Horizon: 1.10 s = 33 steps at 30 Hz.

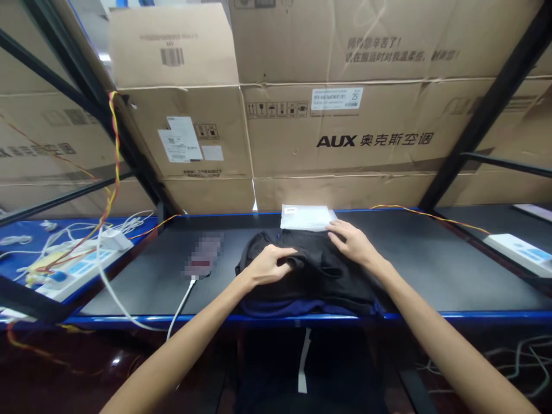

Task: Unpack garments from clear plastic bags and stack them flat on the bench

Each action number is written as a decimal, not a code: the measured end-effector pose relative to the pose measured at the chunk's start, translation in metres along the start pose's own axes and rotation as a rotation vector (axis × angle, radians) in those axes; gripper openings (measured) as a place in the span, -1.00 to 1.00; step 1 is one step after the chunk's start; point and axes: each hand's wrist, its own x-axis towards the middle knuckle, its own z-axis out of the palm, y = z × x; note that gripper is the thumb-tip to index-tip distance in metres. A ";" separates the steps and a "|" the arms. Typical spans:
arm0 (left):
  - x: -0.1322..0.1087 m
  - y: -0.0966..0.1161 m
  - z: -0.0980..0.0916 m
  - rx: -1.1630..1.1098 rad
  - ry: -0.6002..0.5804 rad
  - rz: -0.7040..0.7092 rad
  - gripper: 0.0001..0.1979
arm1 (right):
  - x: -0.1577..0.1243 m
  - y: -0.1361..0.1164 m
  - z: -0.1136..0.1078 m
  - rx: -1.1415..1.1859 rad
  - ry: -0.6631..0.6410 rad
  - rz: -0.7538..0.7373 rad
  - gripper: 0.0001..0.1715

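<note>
A bunched black garment (319, 276) lies at the front middle of the dark shelf, with dark blue cloth (284, 309) showing beneath its front edge. My left hand (271, 264) is closed on a fold of the black garment, thumb and fingers pinching it. Behind the garment lies a flat white packet (305, 217). My right hand (351, 242) rests at the garment's back right, fingers apart, with fingertips at the packet's right edge.
A blurred-out phone (202, 256) with a white cable lies on the shelf (150, 287) to the left. Power strips (77, 273) and tangled cables sit at far left, another strip (520, 253) at far right. Cardboard (345, 155) and black posts (478, 109) stand behind and beside.
</note>
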 end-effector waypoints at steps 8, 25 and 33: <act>0.025 0.020 0.014 0.504 0.186 -0.010 -0.71 | -0.024 -0.018 -0.018 0.067 -0.050 -0.023 -0.69; 0.015 -0.011 -0.017 0.405 -0.334 0.128 -0.20 | -0.055 -0.010 -0.036 0.183 -0.347 0.142 -0.55; 0.026 -0.022 0.001 0.488 -0.276 0.240 -0.49 | -0.056 -0.010 -0.036 0.209 -0.339 0.185 -0.54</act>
